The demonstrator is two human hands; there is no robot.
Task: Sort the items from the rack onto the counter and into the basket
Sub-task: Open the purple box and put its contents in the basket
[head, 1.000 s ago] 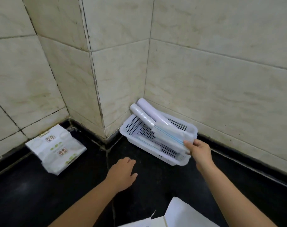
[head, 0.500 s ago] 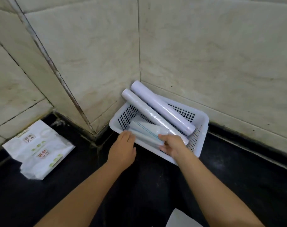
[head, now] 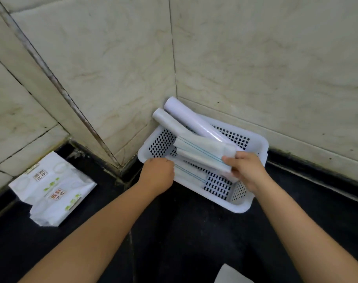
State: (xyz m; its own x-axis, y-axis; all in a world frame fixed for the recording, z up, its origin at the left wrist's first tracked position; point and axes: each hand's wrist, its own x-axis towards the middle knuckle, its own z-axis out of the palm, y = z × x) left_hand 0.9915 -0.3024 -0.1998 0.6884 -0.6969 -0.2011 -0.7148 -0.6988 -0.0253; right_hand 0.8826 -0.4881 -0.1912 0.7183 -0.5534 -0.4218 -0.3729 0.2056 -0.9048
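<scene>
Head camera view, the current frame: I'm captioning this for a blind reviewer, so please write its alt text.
A person's right hand holds a pack of blue-lined white bags over a white perforated basket in a tiled corner, while the left hand holds the basket's near rim. Two long white rolls lean in the basket; two white packets lie on the black counter to the left.

**Tiled wall corner, white sheet at frame edge**

Beige marbled wall tiles [head: 255,58] stand beyond both hands. A dark, stained tile edge [head: 57,86] runs diagonally down, ending just beyond the left hand [head: 157,176]. A white sheet corner [head: 231,275], cut off by the frame, lies well behind the right hand [head: 247,172], toward the person.
</scene>
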